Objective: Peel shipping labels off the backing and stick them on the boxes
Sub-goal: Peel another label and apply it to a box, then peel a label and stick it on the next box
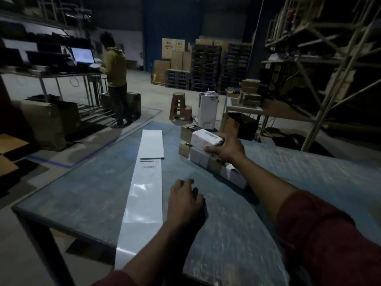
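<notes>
Right hand (226,148) gripping labelled box (206,139), left hand (185,200) loosely curled over grey table (82,193), dim warehouse

A dim warehouse: stacked cartons (177,56), dark pallets (206,67), tall metal racking (321,58) and concrete floor (156,96).

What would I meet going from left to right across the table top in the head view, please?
Bare table edge → label backing strip → left hand, hovering beside the strip → row of small boxes, with the right hand gripping the labelled top box.
</notes>
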The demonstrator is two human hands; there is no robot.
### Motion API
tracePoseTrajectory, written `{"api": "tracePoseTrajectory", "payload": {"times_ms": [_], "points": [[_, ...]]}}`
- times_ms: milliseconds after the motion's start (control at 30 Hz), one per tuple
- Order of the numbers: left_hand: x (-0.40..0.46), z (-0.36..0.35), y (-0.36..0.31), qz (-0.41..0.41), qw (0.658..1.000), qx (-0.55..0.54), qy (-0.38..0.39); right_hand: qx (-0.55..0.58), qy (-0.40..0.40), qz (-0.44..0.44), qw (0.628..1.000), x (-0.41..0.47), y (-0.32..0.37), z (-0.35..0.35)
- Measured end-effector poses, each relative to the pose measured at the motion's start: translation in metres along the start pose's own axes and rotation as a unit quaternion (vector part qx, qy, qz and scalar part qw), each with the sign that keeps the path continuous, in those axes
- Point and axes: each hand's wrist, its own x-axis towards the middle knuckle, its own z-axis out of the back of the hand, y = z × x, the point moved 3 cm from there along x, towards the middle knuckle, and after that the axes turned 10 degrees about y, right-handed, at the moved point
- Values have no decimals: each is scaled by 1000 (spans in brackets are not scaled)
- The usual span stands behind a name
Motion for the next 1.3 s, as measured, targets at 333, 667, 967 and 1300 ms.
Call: {"api": "tracePoseTrajectory", "payload": {"times_ms": [333,667,967,1300], "points": [[5,1,2,-3,1000,-12,-25,-6,49,-44,998,60,-14,-32],[8,3,2,1,1000,-8,-21,-9,45,-25,999,36,-12,-19],[-7,-31,-45,-48,997,47,29,-51,-34,17,998,-134,-58,65],[-83,-157,-170,-205,964,91,140,-272,-224,-290,890,-280,-207,219]]}}
